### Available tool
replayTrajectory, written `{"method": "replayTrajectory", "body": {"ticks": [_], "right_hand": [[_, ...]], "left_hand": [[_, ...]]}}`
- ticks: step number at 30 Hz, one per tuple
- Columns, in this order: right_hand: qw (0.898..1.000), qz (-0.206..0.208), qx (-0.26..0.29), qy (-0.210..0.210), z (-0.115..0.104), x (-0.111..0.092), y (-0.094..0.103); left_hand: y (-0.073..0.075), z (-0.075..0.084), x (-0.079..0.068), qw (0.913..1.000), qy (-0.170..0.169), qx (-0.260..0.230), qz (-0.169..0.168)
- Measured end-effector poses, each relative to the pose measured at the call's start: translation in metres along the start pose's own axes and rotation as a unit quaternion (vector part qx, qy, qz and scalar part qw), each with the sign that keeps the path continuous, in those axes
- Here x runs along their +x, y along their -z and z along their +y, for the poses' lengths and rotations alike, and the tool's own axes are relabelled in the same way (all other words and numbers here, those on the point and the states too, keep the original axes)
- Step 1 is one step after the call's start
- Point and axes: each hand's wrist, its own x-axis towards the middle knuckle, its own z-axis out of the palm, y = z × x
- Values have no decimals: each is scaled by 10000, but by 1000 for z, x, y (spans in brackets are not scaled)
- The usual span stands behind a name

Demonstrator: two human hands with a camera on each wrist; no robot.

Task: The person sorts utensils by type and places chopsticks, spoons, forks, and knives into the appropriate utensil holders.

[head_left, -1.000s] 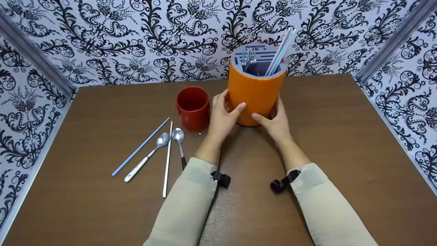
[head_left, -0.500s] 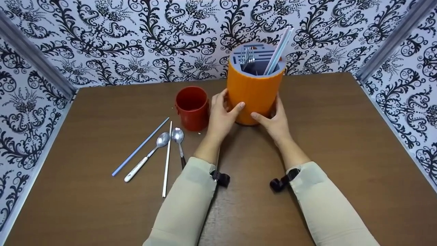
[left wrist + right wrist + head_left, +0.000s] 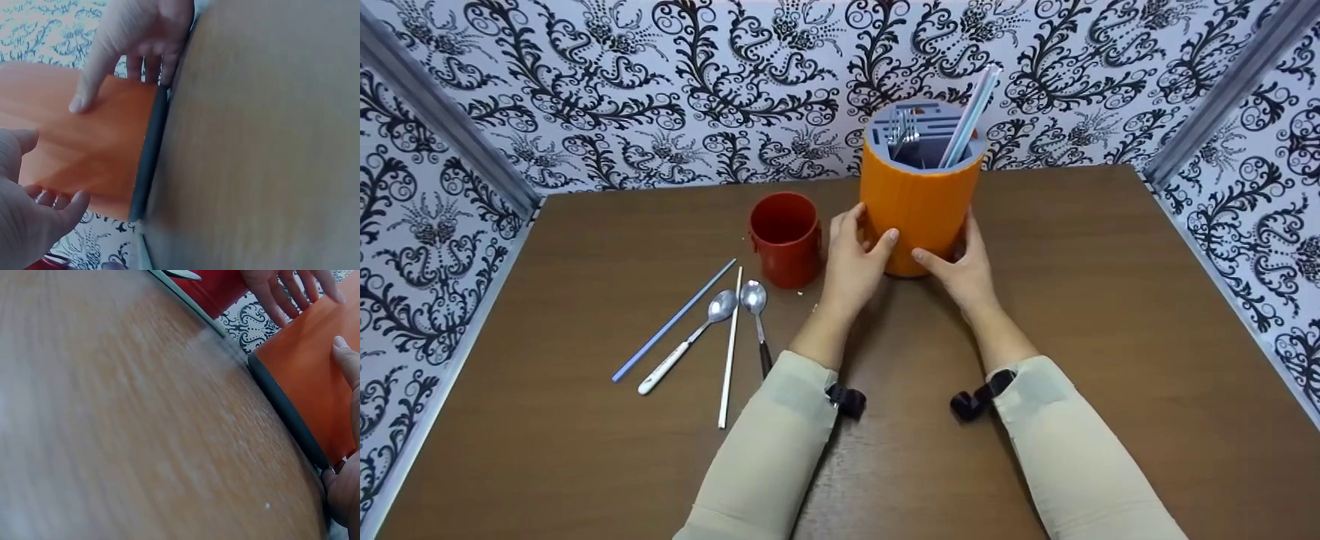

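Between my two hands, an orange cylindrical utensil holder (image 3: 921, 206) with a grey slotted top stands upright at the back of the table. My left hand (image 3: 855, 266) holds its lower left side, fingers round the edge and thumb toward the front. On the lower right, my right hand (image 3: 964, 274) grips it with the thumb on the front, while its fingers reach behind near the black base (image 3: 287, 410). Several forks (image 3: 903, 133) and pale pink and bluish chopsticks (image 3: 971, 116) stick out of the top. The far sides of the holder are hidden.
A red cup (image 3: 787, 251) stands just left of my left hand. Nearer lie a blue chopstick (image 3: 675, 319), a white-handled spoon (image 3: 664, 369), a white chopstick (image 3: 729, 360) and a dark-handled spoon (image 3: 754, 300), partly behind the left sleeve. A patterned wall (image 3: 660, 97) rises behind the table.
The view has shifted slightly. My left hand has slid a little lower on the utensil holder; the right hand keeps its place, and the holder stays where it was.
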Motion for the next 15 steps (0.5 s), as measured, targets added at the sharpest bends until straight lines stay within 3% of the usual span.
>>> {"method": "replayTrajectory", "body": {"ticks": [8, 15], "right_hand": [[10000, -40, 50, -4, -1, 0, 0], [10000, -36, 59, -18, -1, 1, 0]], "left_hand": [[16, 22, -17, 9983, 220, -54, -531], [36, 37, -30, 9967, -48, 58, -807]]}}
